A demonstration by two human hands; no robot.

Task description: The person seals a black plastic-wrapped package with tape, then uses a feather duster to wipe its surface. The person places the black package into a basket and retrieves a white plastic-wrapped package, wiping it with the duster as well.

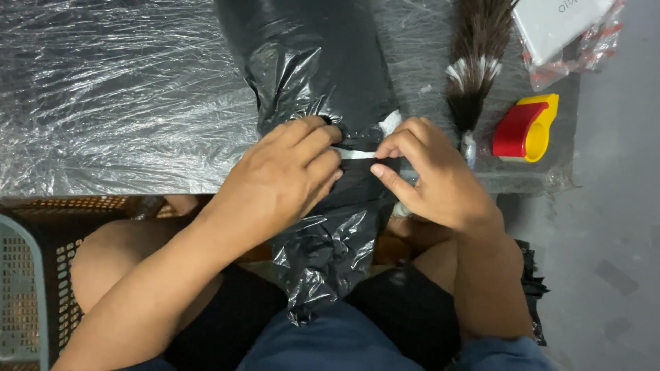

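Note:
A long parcel wrapped in black plastic bag [313,62] lies lengthwise in front of me, its loose crumpled end hanging down over my lap. My left hand [285,175] presses on the wrap with fingers curled over it. My right hand [430,172] pinches the wrap from the right side. Between the fingertips of both hands a narrow white strip [357,154], like tape, runs across the black plastic. A bit of white shows at the parcel's right edge above my right hand.
Crinkled clear plastic sheeting [124,96] covers the work surface. A dark feather duster [474,62] lies right of the parcel, a red and yellow tape dispenser [526,128] beside it, a white box in clear wrap [560,27] at top right. A brown perforated basket [41,261] stands at my left.

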